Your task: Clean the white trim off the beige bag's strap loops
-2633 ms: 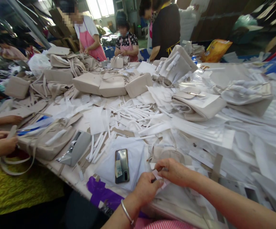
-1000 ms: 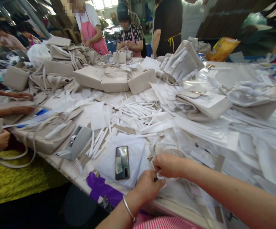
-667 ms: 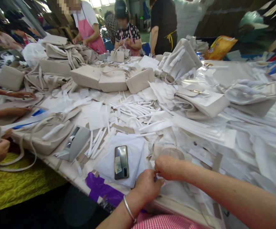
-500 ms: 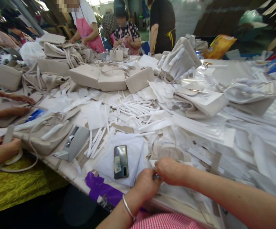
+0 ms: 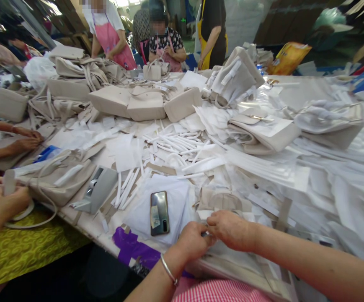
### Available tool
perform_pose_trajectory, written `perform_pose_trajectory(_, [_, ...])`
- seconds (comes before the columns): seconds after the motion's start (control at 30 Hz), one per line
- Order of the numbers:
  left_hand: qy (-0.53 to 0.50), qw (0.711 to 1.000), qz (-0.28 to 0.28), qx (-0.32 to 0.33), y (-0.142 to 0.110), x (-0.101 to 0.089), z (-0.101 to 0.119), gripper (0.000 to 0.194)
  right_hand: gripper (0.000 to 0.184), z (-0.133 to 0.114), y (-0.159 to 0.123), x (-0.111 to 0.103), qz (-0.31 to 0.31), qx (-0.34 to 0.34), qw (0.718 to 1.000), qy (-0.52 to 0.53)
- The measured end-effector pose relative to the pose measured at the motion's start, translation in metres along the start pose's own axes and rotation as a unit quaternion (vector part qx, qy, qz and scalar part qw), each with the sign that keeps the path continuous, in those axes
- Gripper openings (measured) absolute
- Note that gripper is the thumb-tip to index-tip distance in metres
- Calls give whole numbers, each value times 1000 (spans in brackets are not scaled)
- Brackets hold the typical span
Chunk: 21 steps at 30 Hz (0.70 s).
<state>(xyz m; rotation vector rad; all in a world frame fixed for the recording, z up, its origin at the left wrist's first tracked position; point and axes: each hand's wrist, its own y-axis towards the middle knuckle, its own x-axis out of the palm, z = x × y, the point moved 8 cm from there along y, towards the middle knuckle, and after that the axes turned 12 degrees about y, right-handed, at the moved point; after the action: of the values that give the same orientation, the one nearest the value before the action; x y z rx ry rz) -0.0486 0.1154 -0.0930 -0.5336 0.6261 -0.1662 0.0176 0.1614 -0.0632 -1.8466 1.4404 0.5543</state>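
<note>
Close together at the table's near edge are my left hand (image 5: 197,240), with a bangle on its wrist, and my right hand (image 5: 230,230). Both have curled fingers pinched around a small spot where something dark and shiny shows; I cannot make out its kind. Beneath them lies a beige handbag (image 5: 222,201), its front part covered by white wrapping and its lower part hidden by my hands and arms. Left of my hands a phone (image 5: 159,214) rests on a stack of white sheets (image 5: 178,201).
White rods (image 5: 177,142) and paper litter the table's middle. Beige bags (image 5: 146,105) stand behind, and another bag (image 5: 265,130) lies at right. A grey tape dispenser (image 5: 104,188) and purple tape (image 5: 134,247) sit at left. Co-workers' hands (image 5: 4,203) work at far left.
My right hand has shifted slightly right and down; my left hand stays close by it. At far left, a co-worker's hands have moved together. Across the table, a person in black has turned.
</note>
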Motion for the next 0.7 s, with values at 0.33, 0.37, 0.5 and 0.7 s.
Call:
perform_pose_trajectory(0.33, [-90,993,-64,44,0,2,3,22,14,-20,-29,0,126,-8,988,-86])
perform_pose_trajectory(0.37, [-94,992,-71,54,-1,1,6,21,14,-21,-31,2,135,-8,987,-86])
perform_pose_trajectory(0.5, [-103,988,-86,78,-3,-1,14,25,16,-22,-36,1,168,1,982,-84])
perform_pose_trajectory(0.7, [-88,993,-66,35,-2,0,15,25,15,-24,-39,2,210,40,974,-77])
